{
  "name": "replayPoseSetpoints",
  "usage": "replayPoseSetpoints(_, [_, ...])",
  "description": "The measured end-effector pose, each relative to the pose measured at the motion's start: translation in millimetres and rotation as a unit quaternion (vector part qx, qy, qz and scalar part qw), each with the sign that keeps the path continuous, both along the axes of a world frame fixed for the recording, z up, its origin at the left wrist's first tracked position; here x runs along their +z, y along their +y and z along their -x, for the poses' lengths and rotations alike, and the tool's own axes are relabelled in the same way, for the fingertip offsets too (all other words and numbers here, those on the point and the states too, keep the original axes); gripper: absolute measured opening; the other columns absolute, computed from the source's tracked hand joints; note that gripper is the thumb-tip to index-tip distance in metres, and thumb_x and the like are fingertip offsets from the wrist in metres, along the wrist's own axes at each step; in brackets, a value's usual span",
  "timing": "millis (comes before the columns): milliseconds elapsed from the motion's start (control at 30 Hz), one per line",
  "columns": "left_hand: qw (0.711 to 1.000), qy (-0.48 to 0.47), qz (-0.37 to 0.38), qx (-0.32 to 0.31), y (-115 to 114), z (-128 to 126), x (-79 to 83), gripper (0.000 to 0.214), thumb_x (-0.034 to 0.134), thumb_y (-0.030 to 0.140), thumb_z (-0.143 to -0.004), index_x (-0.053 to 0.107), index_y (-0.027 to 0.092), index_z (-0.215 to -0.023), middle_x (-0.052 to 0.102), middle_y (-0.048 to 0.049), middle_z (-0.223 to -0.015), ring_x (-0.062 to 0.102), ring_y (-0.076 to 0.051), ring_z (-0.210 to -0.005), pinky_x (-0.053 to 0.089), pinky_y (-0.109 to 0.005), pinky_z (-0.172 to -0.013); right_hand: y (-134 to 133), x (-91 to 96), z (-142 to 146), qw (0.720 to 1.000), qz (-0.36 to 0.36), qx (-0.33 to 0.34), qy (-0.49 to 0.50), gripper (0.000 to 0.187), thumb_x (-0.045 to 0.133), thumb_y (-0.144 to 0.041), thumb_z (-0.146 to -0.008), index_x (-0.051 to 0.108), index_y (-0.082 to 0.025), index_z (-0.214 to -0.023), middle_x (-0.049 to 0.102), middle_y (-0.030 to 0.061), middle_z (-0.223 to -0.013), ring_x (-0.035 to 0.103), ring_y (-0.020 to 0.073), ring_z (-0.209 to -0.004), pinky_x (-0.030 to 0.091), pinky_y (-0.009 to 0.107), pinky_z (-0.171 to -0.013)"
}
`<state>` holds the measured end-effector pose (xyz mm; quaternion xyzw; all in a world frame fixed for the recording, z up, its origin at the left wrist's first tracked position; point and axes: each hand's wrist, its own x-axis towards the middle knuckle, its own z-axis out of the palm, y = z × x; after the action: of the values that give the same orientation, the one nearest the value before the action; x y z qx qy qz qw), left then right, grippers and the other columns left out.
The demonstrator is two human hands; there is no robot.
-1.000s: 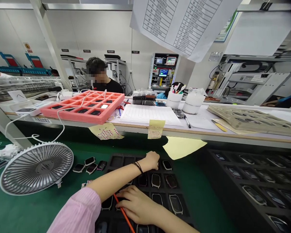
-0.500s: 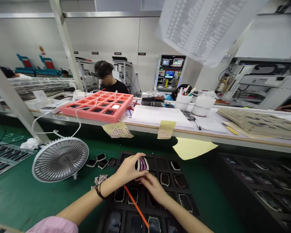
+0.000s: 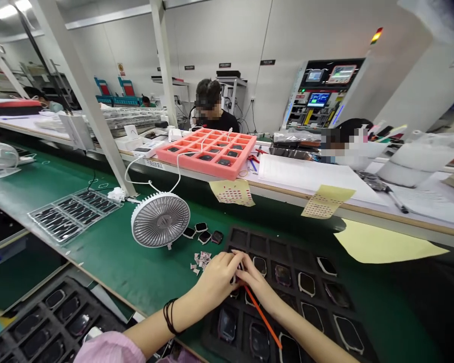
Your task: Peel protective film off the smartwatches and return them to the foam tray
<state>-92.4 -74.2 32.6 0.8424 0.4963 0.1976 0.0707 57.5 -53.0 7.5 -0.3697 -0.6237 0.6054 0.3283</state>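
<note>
Left hand [image 3: 218,279] and right hand [image 3: 255,283] have met, their grip hidden.

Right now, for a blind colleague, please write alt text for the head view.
The left hand and right hand meet over a black compartment tray of watch casings, an orange stick under the right hand; a desk fan stands nearby.

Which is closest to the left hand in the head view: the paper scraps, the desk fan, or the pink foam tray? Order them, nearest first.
From the left hand, nearest first:
1. Paper scraps, on the green mat just left of the hand.
2. Desk fan, farther left on the mat.
3. Pink foam tray, farthest, up on the bench beyond the mat.
</note>
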Motion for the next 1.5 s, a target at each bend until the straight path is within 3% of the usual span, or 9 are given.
replayPoseSetpoints(100, [1.000,0.024,-0.005,-0.002,-4,0,-1.0,0.059,0.052,0.003,-0.073,0.036,0.017,-0.128,0.059,-0.0112,-0.109,0.055,-0.027,-0.100,0.050,-0.039,-0.083,1,-2.3,13,0.999,-0.036,-0.018,-0.013,0.054,0.058,-0.034,-0.076,0.045,-0.021,-0.126,0.046,0.0090,-0.135,0.038,0.0248,-0.129,0.024,0.042,-0.110])
replayPoseSetpoints(233, [1.000,0.019,0.001,0.001,-5,0,-2.3,0.065,0.055,0.001,-0.072,0.035,0.014,-0.132,0.057,-0.0139,-0.115,0.054,-0.028,-0.107,0.049,-0.040,-0.087,4,-4.9,27,0.996,-0.032,-0.080,0.012,0.044,0.068,-0.030,-0.064,0.058,-0.020,-0.105,0.061,0.0076,-0.112,0.052,0.0272,-0.112,0.030,0.043,-0.105])
replayPoseSetpoints(300, [1.000,-0.022,0.015,-0.009,-3,5,2.0,0.069,0.062,0.007,-0.073,0.033,0.018,-0.135,0.056,-0.0126,-0.121,0.053,-0.027,-0.111,0.048,-0.039,-0.091,6,-3.8,29,0.993,0.032,-0.098,0.056,0.037,0.070,-0.031,-0.063,0.061,-0.020,-0.098,0.064,0.0055,-0.103,0.056,0.0255,-0.102,0.037,0.040,-0.098])
replayPoseSetpoints(400, [0.991,-0.124,0.055,-0.009,2,25,14.3,0.074,0.068,0.030,-0.077,0.027,0.023,-0.139,0.053,-0.0094,-0.128,0.052,-0.022,-0.114,0.050,-0.033,-0.088,11,-0.1,21,0.959,0.210,-0.089,0.168,0.036,0.067,-0.038,-0.068,0.062,-0.019,-0.097,0.065,0.0046,-0.085,0.059,0.0201,-0.072,0.047,0.033,-0.064])
replayPoseSetpoints(467, [0.982,-0.172,0.071,0.041,5,45,19.8,0.056,0.056,0.038,-0.086,0.034,0.022,-0.135,0.053,-0.0089,-0.126,0.054,-0.020,-0.111,0.052,-0.029,-0.080,17,1.2,12,0.916,0.304,-0.076,0.253,0.035,0.064,-0.038,-0.070,0.063,-0.016,-0.097,0.064,0.0057,-0.077,0.055,0.0171,-0.059,0.041,0.027,-0.050])
replayPoseSetpoints(567, [0.982,-0.138,0.080,0.099,7,70,14.0,0.026,0.044,0.034,-0.093,0.054,0.020,-0.112,0.060,-0.0061,-0.109,0.057,-0.018,-0.100,0.050,-0.028,-0.078,27,-0.2,1,0.868,0.359,-0.067,0.336,0.027,0.059,-0.032,-0.074,0.064,-0.013,-0.092,0.065,0.0088,-0.077,0.057,0.0171,-0.061,0.039,0.025,-0.050])
replayPoseSetpoints(667, [0.988,-0.033,0.106,0.108,6,79,-2.9,0.015,0.047,0.024,-0.091,0.059,0.018,-0.094,0.061,-0.0053,-0.101,0.056,-0.019,-0.095,0.047,-0.030,-0.079,30,-4.5,-4,0.858,0.368,-0.046,0.355,0.026,0.056,-0.031,-0.077,0.065,-0.013,-0.093,0.065,0.0104,-0.079,0.058,0.0190,-0.063,0.040,0.027,-0.050])
replayPoseSetpoints(867, [0.978,0.088,0.166,0.088,8,70,-18.9,0.011,0.054,0.020,-0.086,0.060,0.017,-0.095,0.057,-0.0062,-0.104,0.052,-0.021,-0.099,0.045,-0.030,-0.080,27,-10.2,-3,0.868,0.351,-0.025,0.350,0.029,0.053,-0.031,-0.079,0.064,-0.012,-0.097,0.066,0.0115,-0.081,0.059,0.0212,-0.064,0.042,0.029,-0.050])
replayPoseSetpoints(1500, [0.958,0.094,0.271,0.012,25,82,5.0,0.017,0.050,0.004,-0.073,0.061,0.015,-0.081,0.059,-0.0062,-0.094,0.058,-0.017,-0.082,0.043,-0.023,-0.066,28,-11.0,-4,0.867,0.336,-0.006,0.369,0.033,0.054,-0.035,-0.078,0.062,-0.012,-0.099,0.067,0.0119,-0.080,0.060,0.0215,-0.063,0.041,0.029,-0.050])
